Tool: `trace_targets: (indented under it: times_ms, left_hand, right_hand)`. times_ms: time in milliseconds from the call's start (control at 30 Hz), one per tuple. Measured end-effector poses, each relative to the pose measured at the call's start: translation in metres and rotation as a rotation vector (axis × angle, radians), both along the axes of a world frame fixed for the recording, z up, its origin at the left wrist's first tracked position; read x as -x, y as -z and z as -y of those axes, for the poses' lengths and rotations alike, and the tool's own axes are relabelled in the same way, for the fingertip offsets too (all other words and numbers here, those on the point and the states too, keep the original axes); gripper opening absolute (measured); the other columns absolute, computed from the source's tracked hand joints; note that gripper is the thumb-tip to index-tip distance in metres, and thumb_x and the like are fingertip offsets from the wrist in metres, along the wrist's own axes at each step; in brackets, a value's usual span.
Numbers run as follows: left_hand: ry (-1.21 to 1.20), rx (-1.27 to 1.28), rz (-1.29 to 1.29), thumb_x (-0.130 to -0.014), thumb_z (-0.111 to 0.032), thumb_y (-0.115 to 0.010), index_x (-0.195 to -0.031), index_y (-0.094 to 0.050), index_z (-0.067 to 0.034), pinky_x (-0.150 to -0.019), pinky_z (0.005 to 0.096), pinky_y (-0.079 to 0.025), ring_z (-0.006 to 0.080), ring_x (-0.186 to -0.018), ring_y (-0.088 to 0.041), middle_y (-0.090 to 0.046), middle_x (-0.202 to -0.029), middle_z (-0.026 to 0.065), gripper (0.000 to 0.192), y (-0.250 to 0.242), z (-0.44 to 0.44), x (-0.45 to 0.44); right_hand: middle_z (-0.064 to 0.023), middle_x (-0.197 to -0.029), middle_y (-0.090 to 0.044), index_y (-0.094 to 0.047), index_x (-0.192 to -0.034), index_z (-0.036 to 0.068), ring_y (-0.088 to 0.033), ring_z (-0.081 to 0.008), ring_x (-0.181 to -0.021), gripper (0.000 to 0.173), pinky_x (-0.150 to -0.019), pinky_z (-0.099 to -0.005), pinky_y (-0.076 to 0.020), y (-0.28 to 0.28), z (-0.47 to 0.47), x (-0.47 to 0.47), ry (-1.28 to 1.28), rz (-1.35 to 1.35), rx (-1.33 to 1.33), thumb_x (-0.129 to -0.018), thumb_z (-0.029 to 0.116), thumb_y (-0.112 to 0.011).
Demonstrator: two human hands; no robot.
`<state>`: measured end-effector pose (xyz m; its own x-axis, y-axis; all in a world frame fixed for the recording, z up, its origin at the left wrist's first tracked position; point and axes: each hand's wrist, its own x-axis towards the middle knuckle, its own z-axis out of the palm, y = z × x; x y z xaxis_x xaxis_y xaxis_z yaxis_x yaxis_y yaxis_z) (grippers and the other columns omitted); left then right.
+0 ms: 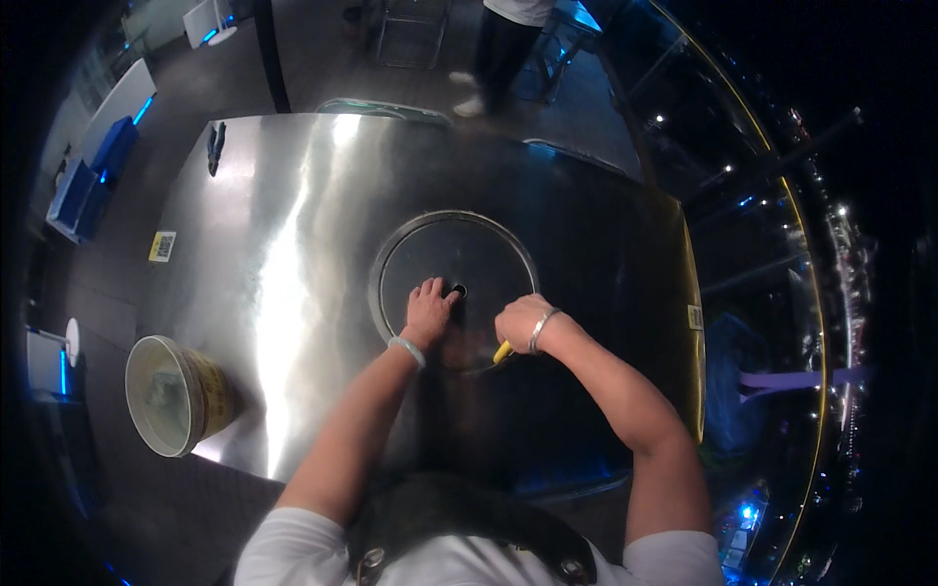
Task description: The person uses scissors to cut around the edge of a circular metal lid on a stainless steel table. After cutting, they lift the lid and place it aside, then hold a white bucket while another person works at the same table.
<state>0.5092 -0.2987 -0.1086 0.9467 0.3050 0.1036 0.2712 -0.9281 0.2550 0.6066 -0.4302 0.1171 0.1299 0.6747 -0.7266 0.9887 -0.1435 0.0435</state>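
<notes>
Set into the middle of a brushed-metal tabletop [315,293] is a round dark lid [440,245] with a metal ring [458,214] around it. My left hand [428,311] rests palm down on this lid, fingers a little apart, its thumb at the edge of a small dark hole [459,291]. At the ring's right side, my right hand [524,324] is closed around a tool with a yellow handle [503,352]. The handle's end sticks out below the fist; the tool's other end is hidden, so its kind cannot be told.
A plastic bucket [212,388] stands at the table's near left corner. Pliers [215,149] lie at the far left corner. A sticker with a printed code [162,247] is on the left edge. Folding chairs [414,33] and a standing person [506,51] are beyond the table.
</notes>
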Motion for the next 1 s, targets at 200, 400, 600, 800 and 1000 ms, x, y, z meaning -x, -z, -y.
trace_targets:
  times_ms: [200,400,600,800,1000]
  left_hand:
    - [0.085,0.264,0.106,-0.064,-0.025,-0.085,-0.134,-0.061,-0.02,-0.105,0.0441,-0.046,0.0342,-0.129,-0.048,-0.052,-0.132,0.014,0.074,0.005,-0.007,0.021]
    - [0.019,0.506,-0.044,-0.072,-0.024,-0.083,-0.141,-0.055,-0.017,-0.105,0.044,-0.049,0.0373,-0.123,-0.054,-0.054,-0.131,0.0183,0.074,-0.009,-0.001,0.067]
    - [-0.155,0.761,0.063,-0.084,-0.035,-0.082,-0.145,-0.049,-0.006,-0.09,0.0456,-0.052,0.0372,-0.1,-0.067,-0.071,-0.105,0.019,0.075,-0.084,-0.004,0.227]
    - [-0.9,0.268,-0.005,-0.094,-0.028,-0.069,-0.131,-0.066,-0.008,-0.061,0.0367,-0.052,0.0207,-0.061,-0.061,-0.07,-0.08,0.0149,0.043,-0.2,-0.055,0.402]
    - [-0.983,0.794,0.438,-0.1,-0.032,-0.063,-0.114,-0.074,-0.006,-0.057,0.0265,-0.047,0.0091,-0.067,-0.058,-0.069,-0.083,-0.0019,0.031,-0.201,-0.016,0.468]
  right_hand:
    - [-0.0084,-0.081,-0.075,-0.078,-0.082,0.014,-0.074,-0.0263,-0.082,0.011,-0.07,-0.0396,-0.0556,0.005,0.076,0.039,-0.044,0.095,-0.22,-0.083,0.016,-0.067]
    - [-0.0078,-0.077,-0.071,-0.074,-0.077,0.01,-0.071,-0.0256,-0.075,0.01,-0.078,-0.0422,-0.0522,0.04,0.144,0.071,0.014,0.168,-0.503,-0.082,0.011,-0.065]
    - [-0.0083,-0.093,-0.073,-0.073,-0.101,0.013,-0.07,-0.0293,-0.088,0.021,-0.085,-0.0432,-0.0496,0.049,0.186,0.085,0.182,0.131,-0.552,-0.084,0.007,-0.062]
    - [-0.0117,-0.098,-0.072,-0.074,-0.116,0.012,-0.07,-0.0307,-0.091,0.039,-0.082,-0.0453,-0.0533,0.027,0.187,0.113,0.219,0.168,-0.652,-0.081,-0.001,-0.066]
    - [-0.0127,-0.092,-0.07,-0.071,-0.12,0.009,-0.069,-0.0329,-0.089,0.044,-0.078,-0.0431,-0.055,0.022,0.114,0.194,0.14,-0.12,-1.044,-0.078,-0.003,-0.067]
